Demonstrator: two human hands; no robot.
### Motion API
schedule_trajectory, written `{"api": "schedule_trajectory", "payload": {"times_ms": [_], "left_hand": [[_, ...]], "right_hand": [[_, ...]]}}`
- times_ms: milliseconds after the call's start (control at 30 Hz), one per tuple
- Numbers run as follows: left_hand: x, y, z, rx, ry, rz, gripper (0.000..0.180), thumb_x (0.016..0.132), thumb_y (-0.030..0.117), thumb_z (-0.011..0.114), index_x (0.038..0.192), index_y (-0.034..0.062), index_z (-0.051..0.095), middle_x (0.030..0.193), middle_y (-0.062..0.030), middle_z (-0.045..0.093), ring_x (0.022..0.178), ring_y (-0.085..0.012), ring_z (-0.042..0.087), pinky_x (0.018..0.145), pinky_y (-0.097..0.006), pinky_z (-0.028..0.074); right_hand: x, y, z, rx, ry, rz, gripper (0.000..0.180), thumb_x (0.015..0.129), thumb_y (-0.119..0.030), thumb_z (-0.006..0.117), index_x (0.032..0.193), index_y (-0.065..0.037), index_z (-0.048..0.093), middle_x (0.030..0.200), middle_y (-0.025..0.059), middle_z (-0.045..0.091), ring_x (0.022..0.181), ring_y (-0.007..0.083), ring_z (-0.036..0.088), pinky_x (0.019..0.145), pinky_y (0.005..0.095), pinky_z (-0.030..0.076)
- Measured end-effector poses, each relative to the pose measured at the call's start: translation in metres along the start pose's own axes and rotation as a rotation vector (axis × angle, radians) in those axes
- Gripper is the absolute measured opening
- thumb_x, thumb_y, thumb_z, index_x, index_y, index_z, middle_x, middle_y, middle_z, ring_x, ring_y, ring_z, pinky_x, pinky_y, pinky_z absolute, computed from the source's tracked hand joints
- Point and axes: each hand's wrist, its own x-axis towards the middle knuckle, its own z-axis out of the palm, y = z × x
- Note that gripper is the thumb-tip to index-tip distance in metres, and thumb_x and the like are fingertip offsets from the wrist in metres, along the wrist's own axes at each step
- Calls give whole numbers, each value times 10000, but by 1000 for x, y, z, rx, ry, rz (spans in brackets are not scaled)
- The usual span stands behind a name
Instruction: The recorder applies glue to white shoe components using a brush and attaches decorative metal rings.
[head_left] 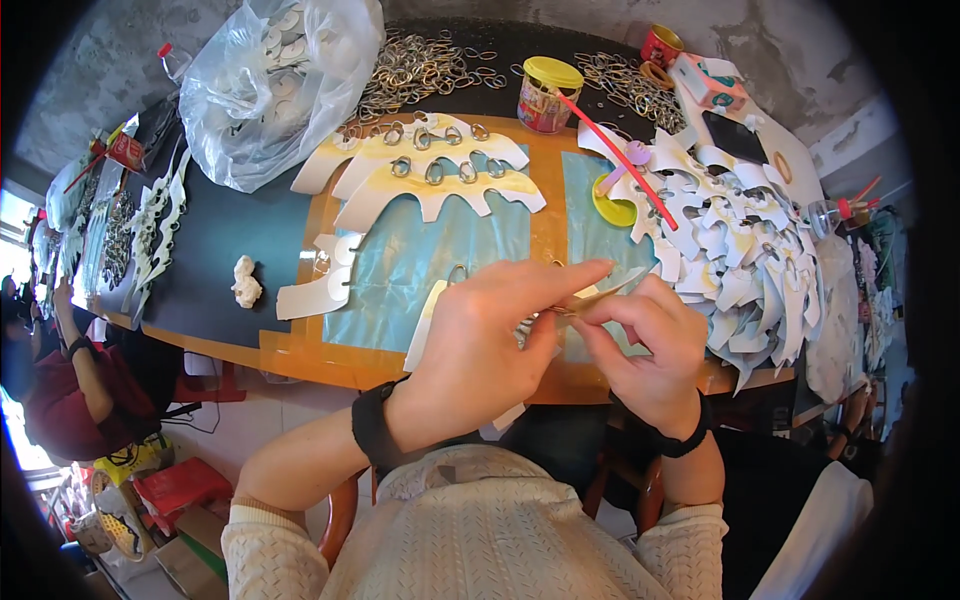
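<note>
Both of my hands come together over the near middle of the table. My left hand (pixel 480 320) is closed on a thin white piece (pixel 618 284) with a yellowish part, seen nearly edge-on. The fingertips of my right hand (pixel 655 335) pinch the same piece from the other side. A small metal ring seems to sit between the fingers, though they mostly hide it. Partly under my left hand lies another white piece (pixel 425 325) with a ring on it. Farther off rest scalloped white pieces (pixel 450 185) with yellow smears and several metal rings along them.
Scalloped white pieces (pixel 765 290) are heaped at right. A red stick (pixel 625 160) lies near a yellow lid-like dish (pixel 612 208). Loose rings (pixel 430 65) pile at the back beside a yellow-lidded tub (pixel 549 100) and a clear plastic bag (pixel 225 140). Another person (pixel 75 390) sits at left.
</note>
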Motion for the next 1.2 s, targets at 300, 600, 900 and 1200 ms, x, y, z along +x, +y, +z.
{"api": "schedule_trajectory", "payload": {"times_ms": [300, 600, 900, 1200], "left_hand": [[3, 10, -6, 148, -23, 184, 540, 731, -142, 567, 1212, 91, 652, 860, -123, 670, 770, -266, 639, 676, -347, 511], [1, 11, -9, 138, -43, 169, 638, 707, -144, 574, 1298, 98, 587, 877, -95, 682, 776, -258, 646, 716, -344, 519], [0, 13, -12, 103, -141, 51, 774, 740, -80, 618, 1457, 73, 372, 848, -53, 662, 962, -242, 583, 953, -380, 415], [-1, 9, -8, 10, -157, -44, 757, 767, -35, 639, 1464, 72, 365, 835, -44, 635, 945, -204, 584, 952, -356, 403]], "right_hand": [[7, -10, -6, -87, 8, -31, 192, 662, 8, 779, 785, -71, 655, 661, 49, 504, 520, 210, 540, 448, 302, 391], [11, -10, -7, 75, 30, 127, 301, 653, 25, 781, 891, -82, 631, 742, 41, 563, 682, 216, 561, 566, 304, 424], [8, -7, -11, 116, -63, 195, 353, 677, 23, 765, 983, -90, 630, 843, 28, 639, 796, 207, 573, 718, 318, 425], [8, -13, -12, 133, -109, 244, 404, 694, 30, 714, 1060, -108, 613, 835, -1, 621, 781, 186, 561, 732, 317, 400]]}}
